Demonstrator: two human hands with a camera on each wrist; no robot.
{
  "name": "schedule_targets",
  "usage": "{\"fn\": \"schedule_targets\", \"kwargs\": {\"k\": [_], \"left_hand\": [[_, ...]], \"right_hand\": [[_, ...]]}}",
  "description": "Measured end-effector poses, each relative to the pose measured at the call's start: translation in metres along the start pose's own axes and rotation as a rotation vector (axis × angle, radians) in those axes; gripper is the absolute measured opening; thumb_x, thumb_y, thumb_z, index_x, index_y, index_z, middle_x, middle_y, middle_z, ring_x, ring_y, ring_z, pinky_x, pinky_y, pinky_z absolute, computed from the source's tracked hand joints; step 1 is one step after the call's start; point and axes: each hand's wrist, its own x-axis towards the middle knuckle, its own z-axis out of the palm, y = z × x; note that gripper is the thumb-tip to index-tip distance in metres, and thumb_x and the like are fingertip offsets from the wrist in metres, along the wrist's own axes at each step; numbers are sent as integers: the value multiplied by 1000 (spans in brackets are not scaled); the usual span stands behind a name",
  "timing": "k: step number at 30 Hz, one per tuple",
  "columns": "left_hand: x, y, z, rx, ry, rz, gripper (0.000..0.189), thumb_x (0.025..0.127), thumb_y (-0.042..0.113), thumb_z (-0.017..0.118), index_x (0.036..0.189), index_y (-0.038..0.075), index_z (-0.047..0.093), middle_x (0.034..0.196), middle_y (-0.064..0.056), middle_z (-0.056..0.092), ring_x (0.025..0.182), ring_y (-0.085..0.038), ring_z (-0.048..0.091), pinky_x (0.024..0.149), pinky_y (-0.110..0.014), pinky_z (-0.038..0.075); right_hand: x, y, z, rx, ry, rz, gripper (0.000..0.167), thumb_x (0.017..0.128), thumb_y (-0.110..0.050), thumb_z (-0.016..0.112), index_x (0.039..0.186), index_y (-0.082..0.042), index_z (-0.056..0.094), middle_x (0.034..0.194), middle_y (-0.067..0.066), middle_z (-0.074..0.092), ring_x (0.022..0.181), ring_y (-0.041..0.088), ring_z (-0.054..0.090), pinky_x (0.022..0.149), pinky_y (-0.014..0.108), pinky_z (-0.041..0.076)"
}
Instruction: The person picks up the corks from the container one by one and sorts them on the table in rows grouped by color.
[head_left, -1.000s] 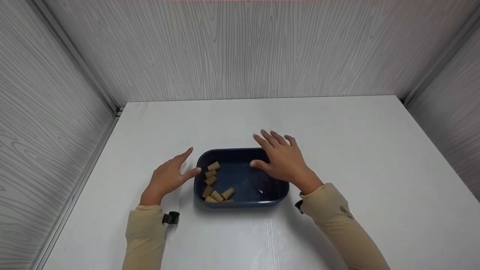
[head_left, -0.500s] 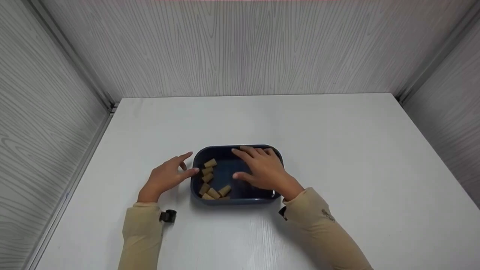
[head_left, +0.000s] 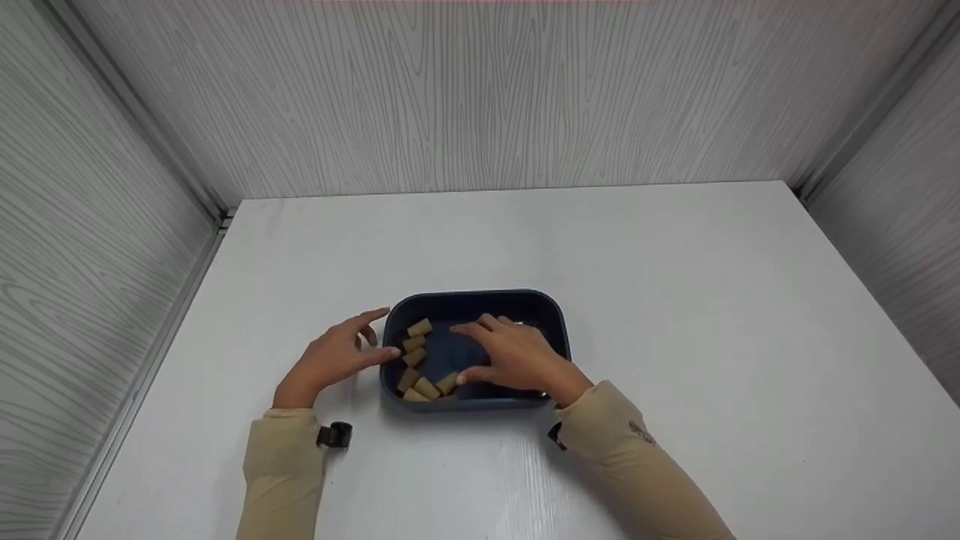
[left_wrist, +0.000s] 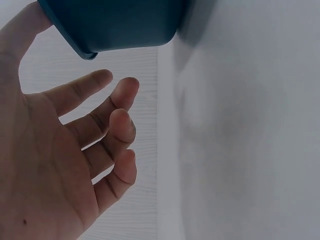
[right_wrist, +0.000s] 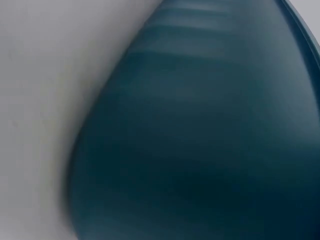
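Tray walls (head_left: 480, 405) (on a white table (head_left: 690, 300)) ring corks (head_left: 427, 388) between the hands (head_left: 334, 360) (head_left: 517, 356).

One left hand (head_left: 334, 354), one right hand (head_left: 517, 356), one blue tray (head_left: 472, 406), eight visible tan plugs (head_left: 427, 388)
Plugs lie left of the right fingers (head_left: 474, 331); two sleeves (head_left: 281, 472) are behind.

White desk (head_left: 675, 315), kinda shiny around bottom center, fills middle and bottom of head view. Grey woodgrain back panel (head_left: 465, 90) up top, matching left panel (head_left: 90, 240) and right panel (head_left: 900, 180) along frame edges. Darker grey corner strips (head_left: 136, 105), one upper left, one upper right, both diagonal.
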Motion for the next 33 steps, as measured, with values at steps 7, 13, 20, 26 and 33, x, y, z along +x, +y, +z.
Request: {"fn": "schedule_targets", "kwargs": {"k": [7, 13, 20, 26, 33], "left_hand": [[1, -2, 2, -117, -26, 20, 77, 84, 49, 70, 148, 19, 39, 107, -8, 59, 76, -16, 51, 66, -31, 43], [2, -2, 3, -183, -35, 32, 76, 84, 43, 73, 147, 17, 40, 104, -9, 58, 76, -17, 51, 67, -31, 43], [2, -1, 3, -186, -29, 31, 74, 84, 40, 74, 146, 15, 40, 100, -7, 57, 72, -18, 48, 64, -31, 43], [4, -3, 3, -202, -32, 31, 75, 84, 42, 74, 146, 17, 40, 102, -7, 57, 72, -17, 49, 64, -31, 44], [4, -4, 2, -221, -41, 39, 76, 84, 41, 74, 147, 15, 39, 103, -9, 57, 72, -17, 49, 63, -30, 44]], "right_hand": [[6, -7, 8, 44, -100, 16, 65, 82, -55, 69, 138, -26, 52, 123, 2, 59, 106, 19, 60, 85, 40, 52], [11, -9, 15, 104, -158, 11, 57, 83, -45, 73, 132, -23, 57, 112, 1, 61, 95, 15, 60, 80, 36, 51], [15, -2, 20, 207, -186, 35, 45, 86, -39, 73, 126, -21, 61, 110, 0, 62, 98, 14, 60, 85, 36, 50], [17, -2, 22, 219, -196, 25, 34, 91, -32, 67, 123, -21, 63, 105, 2, 62, 93, 14, 59, 80, 34, 49], [18, -5, 24, 162, -199, 0, 26, 94, -31, 64, 118, -23, 67, 103, 2, 63, 89, 14, 57, 74, 32, 48]]}}
